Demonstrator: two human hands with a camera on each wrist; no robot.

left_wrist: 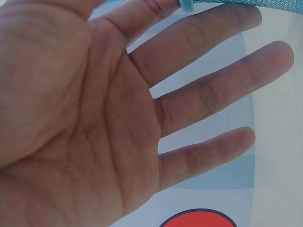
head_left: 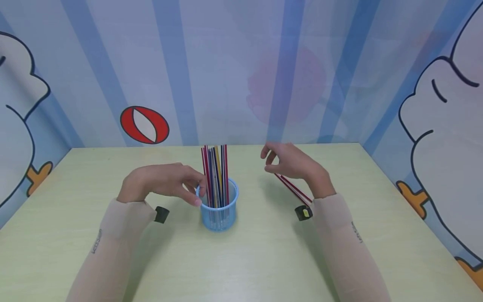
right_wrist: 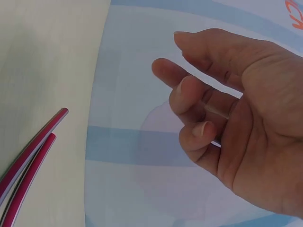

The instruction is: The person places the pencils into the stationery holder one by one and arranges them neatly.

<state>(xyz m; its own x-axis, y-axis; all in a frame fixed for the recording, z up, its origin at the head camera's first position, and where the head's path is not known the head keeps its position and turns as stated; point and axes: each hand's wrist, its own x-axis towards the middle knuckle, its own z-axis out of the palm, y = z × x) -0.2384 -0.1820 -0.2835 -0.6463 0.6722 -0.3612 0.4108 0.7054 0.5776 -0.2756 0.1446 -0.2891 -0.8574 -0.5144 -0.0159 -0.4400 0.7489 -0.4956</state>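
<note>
My left hand point(head_left: 171, 180) is at the left side of a light blue see-through cup point(head_left: 219, 220), thumb at the near rim and index finger at the far part. It holds the cup at the rim; the other fingers spread apart in the left wrist view. Upright in the cup stands a bunch of long thin sticks point(head_left: 216, 178), red, dark blue, white and gold. To the right, my right hand point(head_left: 290, 160) hovers above the table with loosely bent fingers and nothing between them. Below it lie red-and-white thin sticks point(head_left: 293, 187), partly hidden by the wrist.
The pale wooden table point(head_left: 241, 268) ends at a blue striped backdrop point(head_left: 226, 75) printed with cartoon figures. Dark wrist cameras point(head_left: 161, 214) stick out from both sleeves near the tabletop.
</note>
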